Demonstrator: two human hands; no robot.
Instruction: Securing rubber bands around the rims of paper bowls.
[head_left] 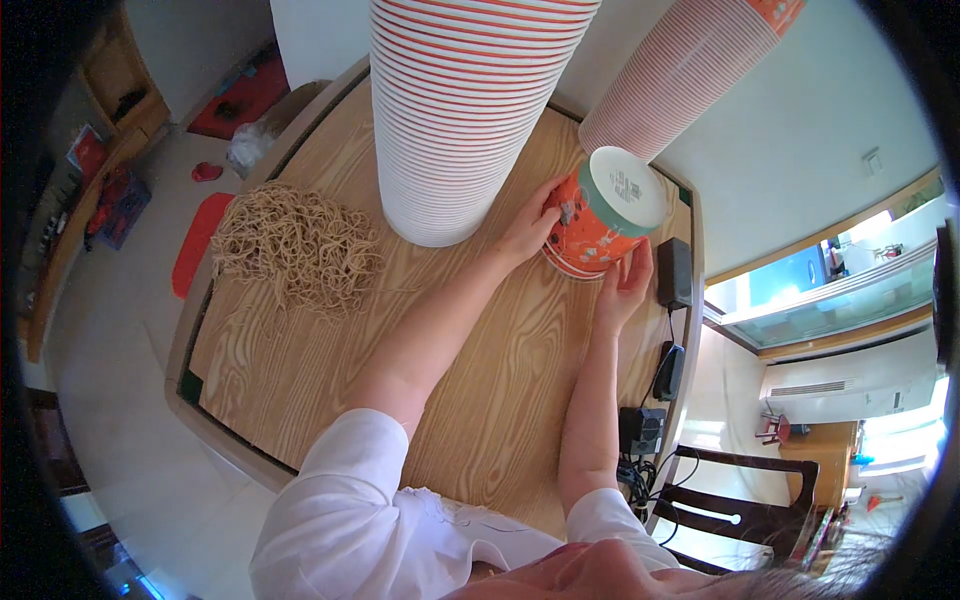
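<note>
Upside down near the far right part of the table (470, 400), an orange paper tub (585, 235) with a green band shows its white base. My left hand (533, 222) is closed round its left side. At its lower right side, my right hand (627, 287) grips it with bent fingers. White rims show at its lower edge; whether more than one tub is nested there, I cannot tell. Left of it rises a tall stack of white-rimmed paper tubs (455, 120). A second stack of tubs (680, 80) leans behind it by the wall.
A tangled heap of thin tan strands (295, 250) lies on the table's left. Along the right edge are a dark box (675, 272), a black adapter (641, 430) and cables. A dark wooden chair (740, 500) stands at the right, and a red stool (200, 245) at the left.
</note>
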